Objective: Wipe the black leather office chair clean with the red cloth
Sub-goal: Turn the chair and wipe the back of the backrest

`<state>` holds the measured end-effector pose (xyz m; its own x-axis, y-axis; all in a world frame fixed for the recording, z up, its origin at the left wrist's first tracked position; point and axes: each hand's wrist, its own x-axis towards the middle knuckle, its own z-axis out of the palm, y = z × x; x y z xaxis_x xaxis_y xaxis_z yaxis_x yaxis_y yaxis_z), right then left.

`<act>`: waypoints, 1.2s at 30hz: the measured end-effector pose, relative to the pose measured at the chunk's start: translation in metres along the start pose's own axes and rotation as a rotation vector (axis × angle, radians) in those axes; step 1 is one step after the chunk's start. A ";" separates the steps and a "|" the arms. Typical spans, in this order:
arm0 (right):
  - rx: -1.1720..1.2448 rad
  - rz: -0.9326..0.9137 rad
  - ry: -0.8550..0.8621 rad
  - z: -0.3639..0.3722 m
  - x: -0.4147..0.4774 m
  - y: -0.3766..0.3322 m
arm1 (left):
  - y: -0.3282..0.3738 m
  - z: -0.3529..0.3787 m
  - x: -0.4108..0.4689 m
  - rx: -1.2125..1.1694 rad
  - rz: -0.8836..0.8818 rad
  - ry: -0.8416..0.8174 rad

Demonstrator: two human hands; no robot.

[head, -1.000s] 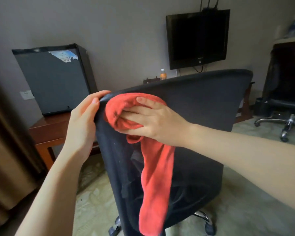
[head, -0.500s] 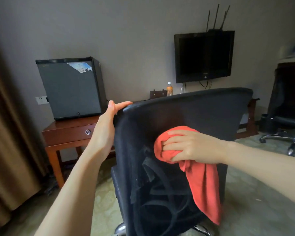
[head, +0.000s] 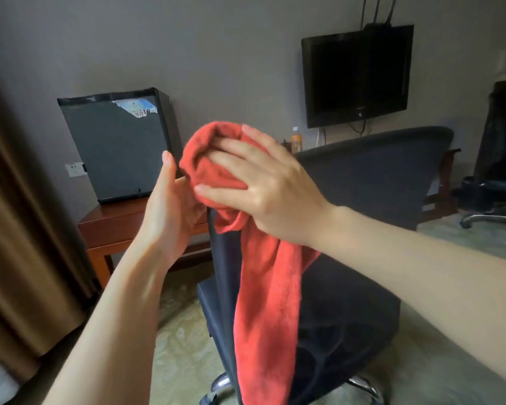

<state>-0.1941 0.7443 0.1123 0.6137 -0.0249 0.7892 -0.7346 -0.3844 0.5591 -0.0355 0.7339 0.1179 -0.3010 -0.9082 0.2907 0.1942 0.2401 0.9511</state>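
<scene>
The black office chair (head: 377, 176) stands in front of me, its backrest turned nearly edge-on and its seat (head: 348, 305) below. My right hand (head: 263, 188) lies over the bunched top of the red cloth (head: 263, 302), fingers spread and curved over it, at the backrest's upper left corner. The rest of the cloth hangs down the backrest almost to the wheel base. My left hand (head: 170, 206) is at the left edge of the backrest just beside the cloth. Its thumb points up and its fingers reach behind the edge, hidden by the cloth.
A dark mini fridge (head: 114, 147) sits on a wooden side table (head: 108, 226) at the left wall. Brown curtain (head: 12, 229) hangs at far left. A wall television (head: 357, 77), an orange bottle (head: 296, 141) and a second office chair (head: 497, 182) are behind.
My right hand has carried the cloth from the middle of the backrest up and left to its top corner. The left thumb has lifted off the corner, and the chair has turned more edge-on.
</scene>
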 end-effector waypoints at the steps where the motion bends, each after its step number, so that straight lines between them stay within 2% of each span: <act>1: -0.002 -0.004 0.028 0.006 -0.004 -0.004 | -0.001 0.000 0.002 -0.008 -0.002 0.009; 5: -0.012 -0.072 0.104 0.020 -0.025 -0.008 | -0.001 0.000 0.004 0.035 -0.027 -0.043; 8: -0.021 -0.118 0.098 0.025 -0.040 -0.009 | -0.002 -0.001 0.003 0.215 0.073 -0.062; 12: -0.003 -0.169 0.036 0.028 -0.055 -0.006 | -0.002 0.002 0.000 0.357 0.164 0.045; 18: 0.106 -0.299 -0.255 0.018 -0.078 0.000 | -0.001 0.008 -0.002 0.442 0.268 0.097; 21: 0.155 -0.343 -0.435 0.012 -0.089 0.009 | -0.002 0.007 -0.003 0.431 0.248 0.107; 28: 0.200 -0.284 -0.841 -0.026 -0.117 0.010 | 0.001 0.012 -0.009 0.343 0.137 0.115; 30: 0.190 -0.237 -0.780 -0.038 -0.123 0.012 | 0.002 0.014 -0.011 0.325 0.108 0.111; 36: 0.107 -0.053 -0.224 -0.057 -0.070 0.022 | 0.003 0.012 -0.009 0.253 0.014 0.064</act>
<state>-0.2694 0.7897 0.0841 0.7084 -0.2017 0.6764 -0.6719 -0.4861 0.5587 -0.0438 0.7465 0.1192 -0.2386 -0.9222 0.3044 -0.0438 0.3234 0.9453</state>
